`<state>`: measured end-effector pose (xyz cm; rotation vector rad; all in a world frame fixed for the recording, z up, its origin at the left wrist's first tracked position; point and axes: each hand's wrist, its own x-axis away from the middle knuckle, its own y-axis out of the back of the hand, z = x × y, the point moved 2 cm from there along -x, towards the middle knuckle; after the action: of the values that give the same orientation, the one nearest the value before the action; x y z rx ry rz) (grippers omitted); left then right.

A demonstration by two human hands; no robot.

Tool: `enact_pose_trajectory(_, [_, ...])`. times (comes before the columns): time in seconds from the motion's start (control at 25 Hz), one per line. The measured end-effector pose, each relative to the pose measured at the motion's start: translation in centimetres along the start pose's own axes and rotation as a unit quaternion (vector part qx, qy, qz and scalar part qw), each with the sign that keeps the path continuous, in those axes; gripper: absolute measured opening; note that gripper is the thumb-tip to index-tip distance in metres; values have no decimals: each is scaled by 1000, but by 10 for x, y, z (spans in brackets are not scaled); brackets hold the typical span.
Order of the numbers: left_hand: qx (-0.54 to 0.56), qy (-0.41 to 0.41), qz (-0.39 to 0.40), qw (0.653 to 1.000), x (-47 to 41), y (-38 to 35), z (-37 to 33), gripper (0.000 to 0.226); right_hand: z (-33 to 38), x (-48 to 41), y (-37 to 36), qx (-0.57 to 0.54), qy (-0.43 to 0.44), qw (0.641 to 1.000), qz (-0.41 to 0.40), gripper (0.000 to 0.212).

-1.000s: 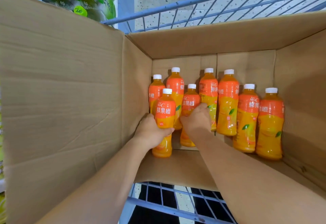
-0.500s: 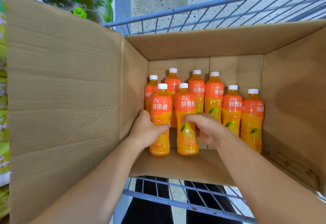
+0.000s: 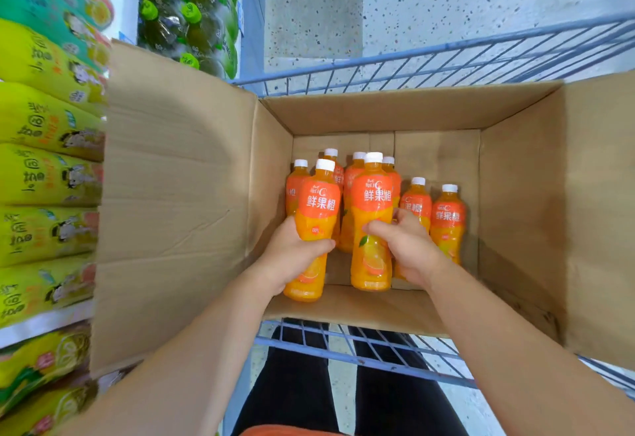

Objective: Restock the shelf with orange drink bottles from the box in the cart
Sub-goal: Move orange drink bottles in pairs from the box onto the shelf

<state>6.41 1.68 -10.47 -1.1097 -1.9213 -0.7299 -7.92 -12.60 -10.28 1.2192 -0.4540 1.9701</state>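
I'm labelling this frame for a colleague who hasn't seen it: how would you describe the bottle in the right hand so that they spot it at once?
Find the open cardboard box in the blue wire cart. Among its white-capped orange drink bottles, look to the two nearest the camera. It is the right one of that pair, with the right hand round its middle, and its label faces the camera.

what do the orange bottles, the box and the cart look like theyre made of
Orange bottles: apparently clear glossy plastic, since the juice shows through and highlights glint; white caps, printed film labels.
Box: plain brown corrugated cardboard, matte, with faint ribbing and creases on the flap.
Cart: likely metal wire and tubing with a blue-grey coating, judging by the thin welded-looking bars.
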Motion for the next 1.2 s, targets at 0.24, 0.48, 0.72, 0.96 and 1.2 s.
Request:
enact_pose_trajectory(0.24, [54,-40,-14,998,72,17,-43,61,37,81,7,-6,63,998,-16,47])
enact_pose_trajectory(0.48, [90,-86,1,992,143,25,-87,64,75,164,6,8,136,990,-43,51])
enact_pose_trajectory(0.72, [113,-148,-22,982,197,36,-112,39,102,220,5,3,211,976,-60,45])
enact_pose_trajectory(0.96, [151,-206,-90,963,248,34,-128,31,124,249,1,32,285,957,-37,39])
enact_pose_trajectory(1.2, [226,-245,-196,922,310,14,-115,26,140,284,4,89,357,928,52,28])
